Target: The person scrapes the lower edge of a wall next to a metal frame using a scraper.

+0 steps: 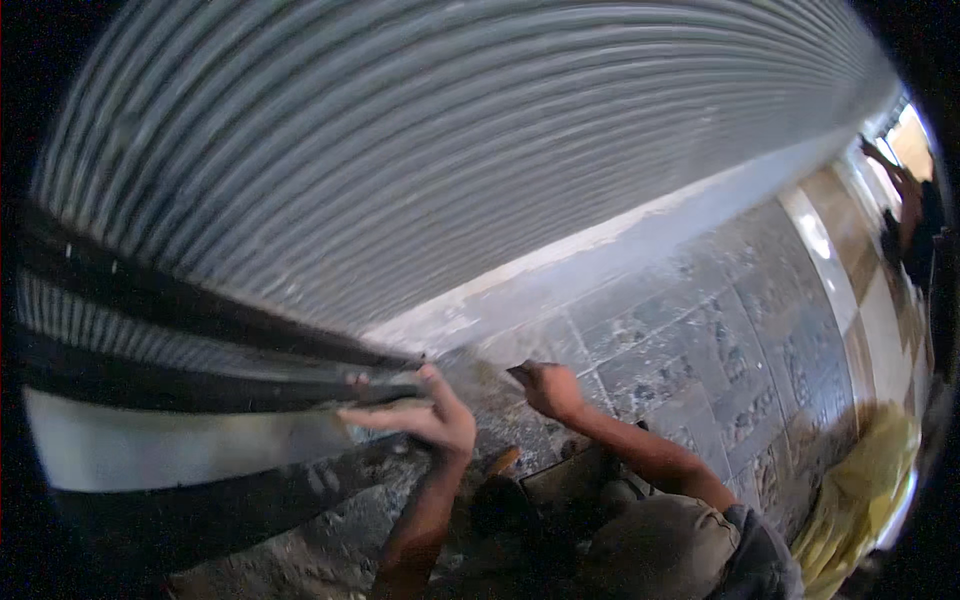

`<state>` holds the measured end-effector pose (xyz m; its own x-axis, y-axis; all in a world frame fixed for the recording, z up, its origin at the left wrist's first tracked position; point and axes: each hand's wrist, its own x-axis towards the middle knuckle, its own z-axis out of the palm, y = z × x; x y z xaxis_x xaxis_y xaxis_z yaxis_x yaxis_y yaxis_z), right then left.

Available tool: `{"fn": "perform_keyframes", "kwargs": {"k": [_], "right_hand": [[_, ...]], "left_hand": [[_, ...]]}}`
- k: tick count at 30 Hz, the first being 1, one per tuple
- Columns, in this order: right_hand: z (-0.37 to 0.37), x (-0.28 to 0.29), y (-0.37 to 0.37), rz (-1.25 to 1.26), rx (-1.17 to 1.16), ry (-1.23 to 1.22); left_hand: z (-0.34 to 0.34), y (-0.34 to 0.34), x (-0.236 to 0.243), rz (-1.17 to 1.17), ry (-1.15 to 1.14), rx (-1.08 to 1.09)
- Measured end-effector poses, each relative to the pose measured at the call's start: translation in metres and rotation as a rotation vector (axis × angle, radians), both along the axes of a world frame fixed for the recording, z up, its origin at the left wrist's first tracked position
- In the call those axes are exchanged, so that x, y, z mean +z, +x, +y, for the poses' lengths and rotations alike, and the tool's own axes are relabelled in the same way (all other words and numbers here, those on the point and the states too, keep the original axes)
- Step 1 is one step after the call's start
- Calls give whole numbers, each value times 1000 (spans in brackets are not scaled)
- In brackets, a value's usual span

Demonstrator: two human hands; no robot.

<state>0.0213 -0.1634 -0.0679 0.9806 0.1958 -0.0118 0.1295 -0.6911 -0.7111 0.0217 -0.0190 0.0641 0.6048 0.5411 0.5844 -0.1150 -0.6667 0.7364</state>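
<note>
Just right of the middle of the frame, a small dark pointed piece [517, 374] sticks out of the right hand [552, 391], whose fingers are curled closed on it above the floor. Its lower part is hidden, so how firmly it is held cannot be told; a loose hold could let it turn or slip. To its left, the left hand [448, 420] is spread, thumb and fingers well apart, at the end of a dark bar [250, 325]; whether it touches the bar is unclear. With the point aimed toward that hand, a skid could nick a finger, and if the bar shifted, fingertips might be pinched. Ribbed metal sheeting [400, 180] fills the upper left and centre. Below it, the tiled floor [640, 340] looks smeared and rough, so footing could give. At lower right, a crumpled yellow sheet [865, 490] might snag a foot.
</note>
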Motion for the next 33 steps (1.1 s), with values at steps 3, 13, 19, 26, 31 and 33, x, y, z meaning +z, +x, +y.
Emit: {"fn": "perform_keyframes", "kwargs": {"k": [3,13,19,26,31,33], "right_hand": [[1,6,-2,-88,11,24],[5,7,0,-48,-32,33],[6,-4,-1,27,10,21],[-3,-15,-6,-118,-6,162],[-9,-24,-6,-23,-99,69],[-10,-27,-4,-18,-98,79]], "left_hand": [[3,4,-4,-172,-88,-125],[6,9,-6,-239,-62,-161],[5,12,-4,-247,-14,-171],[10,16,-18,-390,-7,-317],[19,17,-27,-320,46,-243],[22,18,-26,-306,25,-218]]}}
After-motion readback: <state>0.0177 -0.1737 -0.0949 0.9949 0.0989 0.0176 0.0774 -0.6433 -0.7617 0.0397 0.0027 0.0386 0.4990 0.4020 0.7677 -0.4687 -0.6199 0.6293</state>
